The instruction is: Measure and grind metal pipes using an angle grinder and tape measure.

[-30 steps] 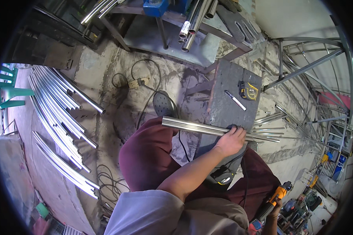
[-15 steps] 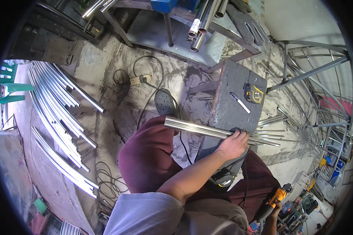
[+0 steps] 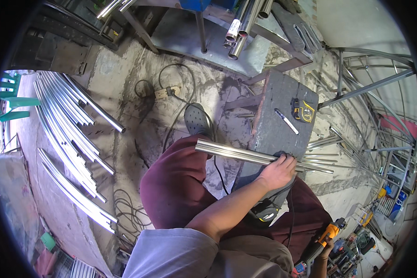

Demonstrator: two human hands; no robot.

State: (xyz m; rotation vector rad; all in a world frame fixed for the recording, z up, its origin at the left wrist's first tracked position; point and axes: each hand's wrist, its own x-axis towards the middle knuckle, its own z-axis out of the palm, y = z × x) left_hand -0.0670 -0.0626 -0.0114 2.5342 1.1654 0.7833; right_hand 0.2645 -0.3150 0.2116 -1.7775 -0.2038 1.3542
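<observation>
Left hand [image 3: 278, 170] closed on steel tube [image 3: 236, 154] lying across grey block [image 3: 282, 129], right hand [image 3: 326, 250] gripping orange grinder [image 3: 328, 231], tape measure [image 3: 303, 111] on block.

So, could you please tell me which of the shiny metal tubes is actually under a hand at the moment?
The shiny metal tube lying across the grey block and the knee; the left hand presses it down. The curved tubes lie untouched on the floor.

A metal tube [image 3: 245, 154] lies across the near end of the work block [image 3: 282, 134] under the left hand [image 3: 278, 171], with a marker [image 3: 286, 121] and tape measure [image 3: 302, 110] on the block at one o'clock and a pile of tubes [image 3: 65, 125] on the floor at nine o'clock.
</observation>
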